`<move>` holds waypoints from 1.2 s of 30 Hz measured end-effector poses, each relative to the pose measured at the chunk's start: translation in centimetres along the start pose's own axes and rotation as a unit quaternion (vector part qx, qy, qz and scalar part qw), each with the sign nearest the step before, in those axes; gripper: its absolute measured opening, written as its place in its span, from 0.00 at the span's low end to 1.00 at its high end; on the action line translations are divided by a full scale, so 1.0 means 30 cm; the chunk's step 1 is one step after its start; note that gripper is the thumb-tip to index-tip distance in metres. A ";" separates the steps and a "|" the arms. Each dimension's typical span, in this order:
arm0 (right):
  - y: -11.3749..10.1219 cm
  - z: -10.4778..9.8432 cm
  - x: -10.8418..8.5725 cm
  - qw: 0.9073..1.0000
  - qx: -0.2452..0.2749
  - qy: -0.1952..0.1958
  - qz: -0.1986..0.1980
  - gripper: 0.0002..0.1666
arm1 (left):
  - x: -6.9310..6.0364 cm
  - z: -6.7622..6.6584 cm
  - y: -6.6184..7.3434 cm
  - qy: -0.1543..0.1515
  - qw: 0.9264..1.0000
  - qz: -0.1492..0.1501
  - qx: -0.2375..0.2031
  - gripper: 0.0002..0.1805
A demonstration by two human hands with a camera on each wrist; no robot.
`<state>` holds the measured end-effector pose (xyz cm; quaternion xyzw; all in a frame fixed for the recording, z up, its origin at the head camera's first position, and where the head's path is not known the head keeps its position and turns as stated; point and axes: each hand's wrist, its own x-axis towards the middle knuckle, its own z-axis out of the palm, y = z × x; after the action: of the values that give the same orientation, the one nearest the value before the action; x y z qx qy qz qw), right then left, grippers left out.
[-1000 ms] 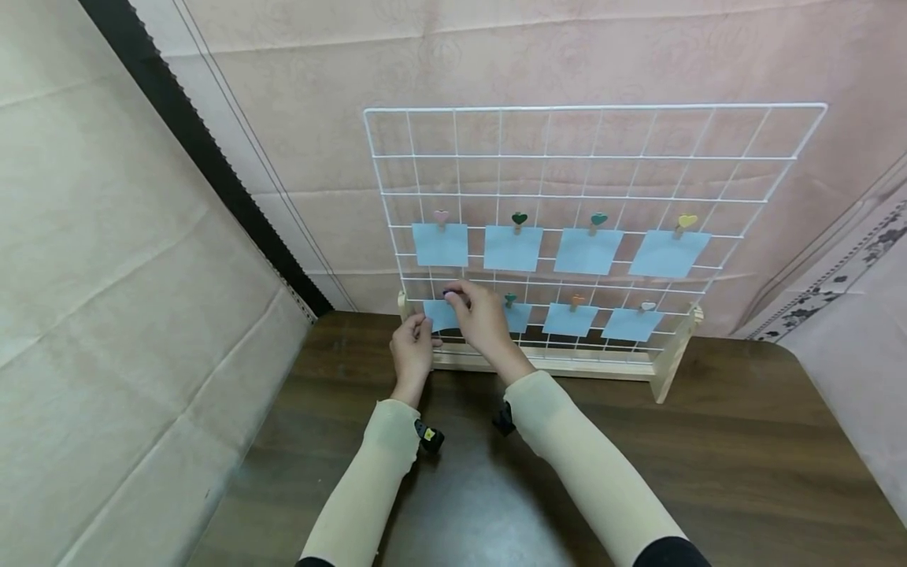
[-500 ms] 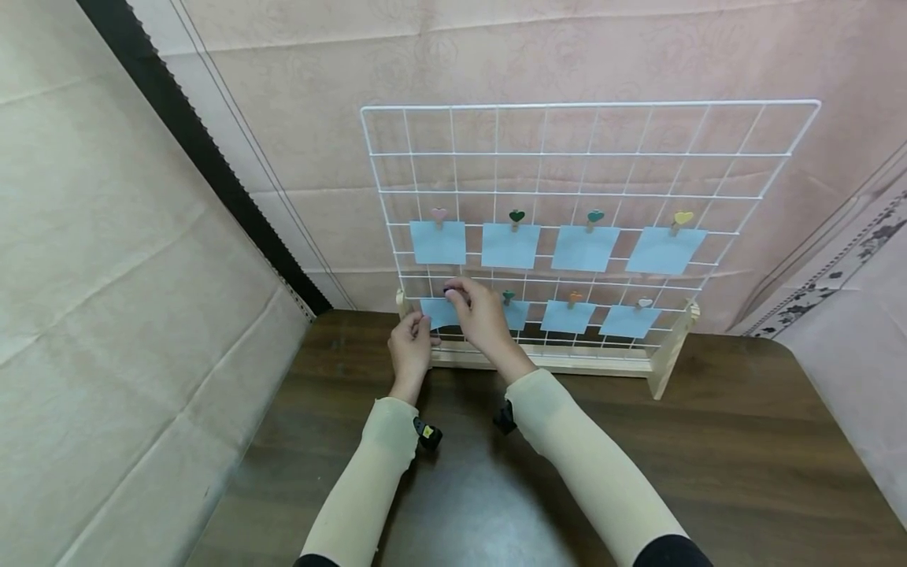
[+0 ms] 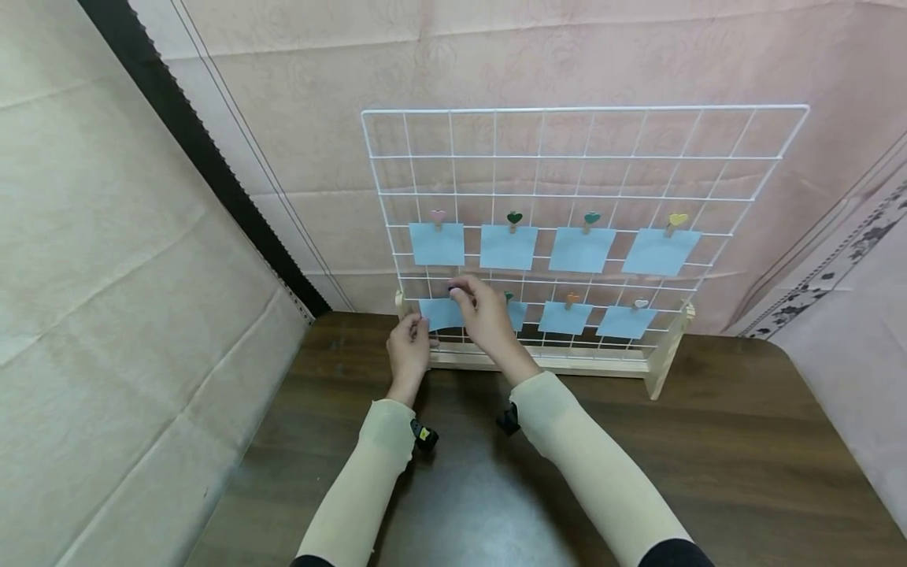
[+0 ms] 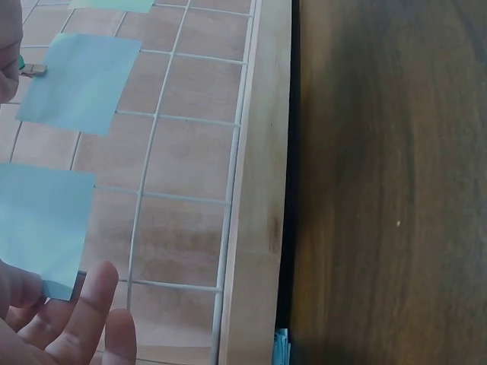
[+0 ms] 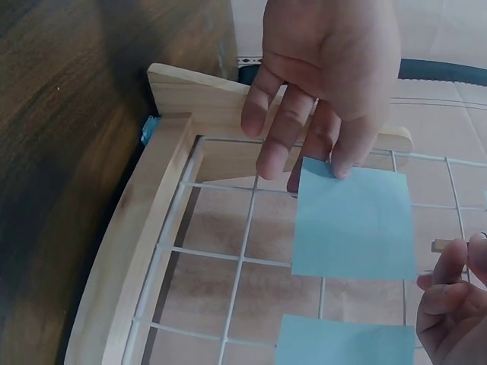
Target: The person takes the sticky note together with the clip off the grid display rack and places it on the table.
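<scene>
My left hand [image 3: 409, 346] pinches the lower left corner of a blue paper square [image 3: 441, 313] between thumb and fingers. The square lies against the white wire grid [image 3: 538, 157], in the lower row at the left end. My right hand [image 3: 487, 315] pinches a small wooden clip [image 5: 440, 245] just beyond the square's top edge. In the right wrist view the clip looks apart from the paper. A dark purple piece [image 3: 453, 287] shows at the right fingertips; its shape is mostly hidden.
Several other blue squares [image 3: 508, 248] hang from heart-topped clips [image 3: 514, 217] in two rows. A pale wooden base [image 3: 546, 361] with side feet [image 3: 666, 354] holds the grid upright on the brown table [image 3: 744, 441]. Blue material [image 4: 281, 346] peeks out by the base.
My right hand has shifted slightly right and up with the clip in its fingers. My left hand stays at the paper's corner. The head view has moved a little.
</scene>
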<state>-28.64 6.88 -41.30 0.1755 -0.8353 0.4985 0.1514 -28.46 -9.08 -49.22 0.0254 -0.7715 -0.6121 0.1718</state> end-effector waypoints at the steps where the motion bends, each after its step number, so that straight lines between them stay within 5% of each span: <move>1: -0.002 -0.002 -0.002 1.000 0.001 0.002 -0.003 0.17 | 0.001 -0.001 0.001 -0.001 1.000 0.000 0.000 0.14; 36: 0.036 -0.087 -0.106 0.997 0.077 0.012 0.002 0.17 | -0.012 -0.027 0.014 0.001 0.999 -0.029 0.018 0.14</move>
<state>-26.08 10.13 -42.31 0.1788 -0.7928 0.5639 0.1466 -27.81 -9.63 -48.75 0.0516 -0.7810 -0.6031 0.1537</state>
